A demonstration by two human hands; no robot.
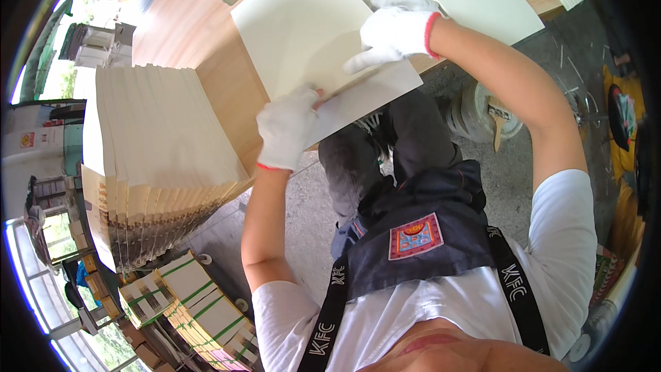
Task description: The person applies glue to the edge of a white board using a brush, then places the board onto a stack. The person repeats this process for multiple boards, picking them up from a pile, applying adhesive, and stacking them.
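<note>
By the near edge of the wooden tabletop (182, 24), left hand (285, 127) curls at the white sheet (296, 34), pinch unclear, right hand (395, 30) spread, gripping nothing; apparent folding next needs pressing.

Sheet (296, 27) looks like smooth paper or card, matt white. Left glove (284, 131) and right glove (394, 33): matt cloth, soft, knit-looking. Tabletop (165, 34) reads as smooth wood, faint sheen from where I stand. Tall stack (155, 120): paper-like, matt. Apron (368, 272), dark matt cloth; shirt (447, 302), thin soft cloth. Brush (498, 132) handle looks wooden. Floor (292, 210): rough, concrete-like, dull.
</note>
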